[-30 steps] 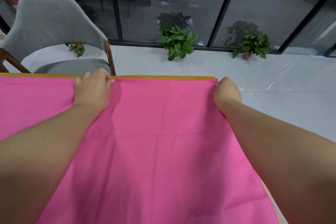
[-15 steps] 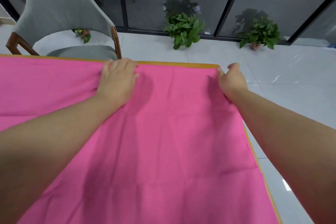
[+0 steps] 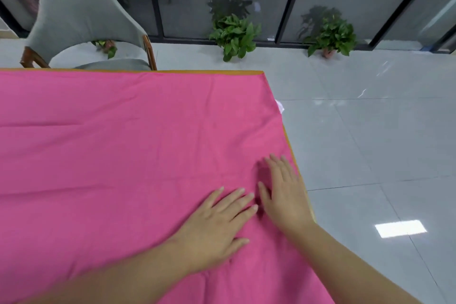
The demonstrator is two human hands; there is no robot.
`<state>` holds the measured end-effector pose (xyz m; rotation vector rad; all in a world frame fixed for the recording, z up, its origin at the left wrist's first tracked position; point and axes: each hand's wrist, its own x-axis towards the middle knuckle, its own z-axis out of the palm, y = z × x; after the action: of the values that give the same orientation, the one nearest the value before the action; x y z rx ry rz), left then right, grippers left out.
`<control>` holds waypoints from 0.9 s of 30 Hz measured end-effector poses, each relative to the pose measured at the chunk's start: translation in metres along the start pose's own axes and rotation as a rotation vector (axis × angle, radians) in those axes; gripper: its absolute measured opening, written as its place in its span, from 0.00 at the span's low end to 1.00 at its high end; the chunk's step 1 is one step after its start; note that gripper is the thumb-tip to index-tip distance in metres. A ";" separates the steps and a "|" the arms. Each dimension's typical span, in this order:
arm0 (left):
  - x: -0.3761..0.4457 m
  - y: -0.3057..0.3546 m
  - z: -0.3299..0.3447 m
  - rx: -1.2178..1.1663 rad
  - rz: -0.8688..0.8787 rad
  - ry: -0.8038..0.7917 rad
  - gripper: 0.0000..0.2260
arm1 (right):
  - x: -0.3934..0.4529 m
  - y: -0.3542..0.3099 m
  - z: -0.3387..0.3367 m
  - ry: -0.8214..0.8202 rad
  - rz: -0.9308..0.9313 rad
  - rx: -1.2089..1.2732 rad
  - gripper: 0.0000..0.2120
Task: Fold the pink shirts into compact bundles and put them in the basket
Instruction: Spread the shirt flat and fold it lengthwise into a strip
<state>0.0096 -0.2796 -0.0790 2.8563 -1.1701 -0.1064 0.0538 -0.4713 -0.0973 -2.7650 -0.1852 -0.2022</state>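
Note:
A large pink shirt lies spread flat over nearly the whole table, reaching the far edge and the right edge. My left hand lies palm down on the cloth near the right side, fingers straight and spread. My right hand lies flat just beside it, close to the table's right edge, fingers straight. The two hands almost touch. Neither holds any cloth. No basket is in view.
The table's orange-brown rim shows along the far and right sides. A grey chair stands behind the far left. Two potted plants sit on the tiled floor by the glass wall. A small white scrap pokes out at the right edge.
Both hands have let go of the shirt's far edge and come back toward me. They now lie flat, side by side, on the cloth near the right edge.

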 end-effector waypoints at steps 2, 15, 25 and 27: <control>-0.011 0.021 0.002 0.001 0.000 -0.038 0.27 | -0.046 -0.005 -0.003 -0.005 -0.010 -0.009 0.26; -0.058 0.069 0.018 0.098 0.015 -0.087 0.24 | -0.192 0.010 -0.025 -0.088 0.082 -0.103 0.28; -0.058 0.054 0.019 0.008 -0.194 -0.131 0.29 | -0.202 0.015 -0.033 -0.120 0.146 -0.210 0.26; -0.057 0.055 0.016 0.005 -0.341 -0.129 0.34 | -0.203 0.015 -0.033 -0.133 0.152 -0.223 0.27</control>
<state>-0.0707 -0.2793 -0.0880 3.0639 -0.6857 -0.3049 -0.1467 -0.5184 -0.1053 -2.9993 0.0153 0.0009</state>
